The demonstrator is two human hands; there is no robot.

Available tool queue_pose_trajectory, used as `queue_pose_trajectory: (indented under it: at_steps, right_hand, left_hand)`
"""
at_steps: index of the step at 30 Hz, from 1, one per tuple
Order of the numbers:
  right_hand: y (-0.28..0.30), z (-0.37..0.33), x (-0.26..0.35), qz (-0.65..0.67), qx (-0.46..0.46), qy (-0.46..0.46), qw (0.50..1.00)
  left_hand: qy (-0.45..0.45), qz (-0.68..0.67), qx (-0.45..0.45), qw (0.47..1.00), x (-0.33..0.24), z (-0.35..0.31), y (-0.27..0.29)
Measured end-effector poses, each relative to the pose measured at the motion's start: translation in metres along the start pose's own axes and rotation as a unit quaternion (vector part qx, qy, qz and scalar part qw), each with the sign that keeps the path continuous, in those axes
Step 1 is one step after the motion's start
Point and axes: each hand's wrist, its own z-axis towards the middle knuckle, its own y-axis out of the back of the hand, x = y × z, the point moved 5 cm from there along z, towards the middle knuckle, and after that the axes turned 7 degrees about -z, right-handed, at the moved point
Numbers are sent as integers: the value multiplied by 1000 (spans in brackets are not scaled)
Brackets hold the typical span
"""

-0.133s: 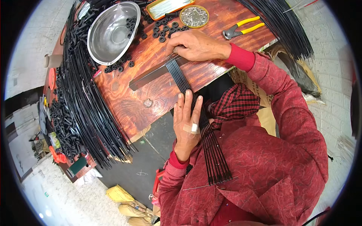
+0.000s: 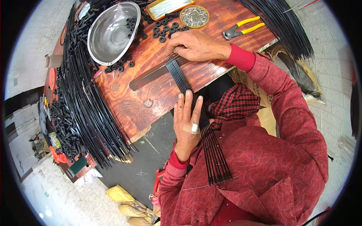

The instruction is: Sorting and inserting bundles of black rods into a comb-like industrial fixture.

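Observation:
A flat row of slim black rods (image 2: 212, 150) runs from the table edge down over my lap, and a thin wire crosses its lower end. My left hand (image 2: 186, 122), with a plaster on its back, lies along the row with its fingers stretched out. At the upper end of the rods, my right hand (image 2: 198, 45) is closed with its fingers curled; what its fingertips pinch is hidden. Thin metal ends show just below those fingertips. The rods' upper ends rest on a dark flat metal bar (image 2: 149, 77) lying on the wooden table (image 2: 124, 101).
Yellow-handled pincers (image 2: 243, 28) lie right of a round dish of small metal bits (image 2: 194, 17). Black rings (image 2: 162, 33) are scattered beside a steel bowl (image 2: 113, 35). Long black rods are heaped at the left (image 2: 90, 105) and far right (image 2: 281, 22). An orange-rimmed tray (image 2: 167, 7) holds thin wires.

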Motion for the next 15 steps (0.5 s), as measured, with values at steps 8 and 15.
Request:
queue_pose_trajectory:
  at_steps: [8,15]
  right_hand:
    - [-3,-2,-1,1,-9,-18,1000]
    - [-9,-1,4,-9,-24,-17,1000]
  left_hand:
    - [-4,13,-3,1000,0,0,-1]
    - [3,19,0,1000,-1,-1,0]
